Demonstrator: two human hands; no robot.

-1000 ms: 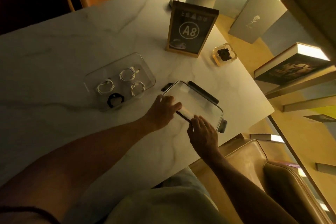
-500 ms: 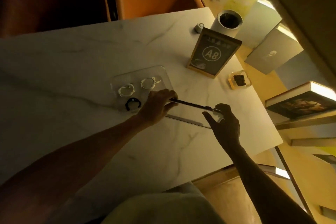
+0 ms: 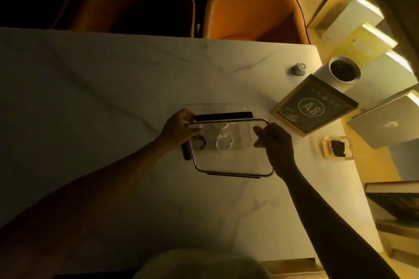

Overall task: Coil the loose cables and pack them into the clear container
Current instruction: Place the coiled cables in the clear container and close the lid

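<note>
Left hand (image 3: 179, 128) and right hand (image 3: 275, 142) each grasp dark-rimmed clear lid (image 3: 231, 158) above clear plastic container (image 3: 215, 107) of coiled cables (image 3: 224, 141); align corners, lower level, press latches.

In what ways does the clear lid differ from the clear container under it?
The clear lid is held in the air by the left hand and right hand; the clear container rests on the table. The lid has a dark rim and dark latches; the container's edge is plain and clear. The lid carries nothing; the container holds coiled cables. Both are transparent rectangles with rounded corners.
</note>
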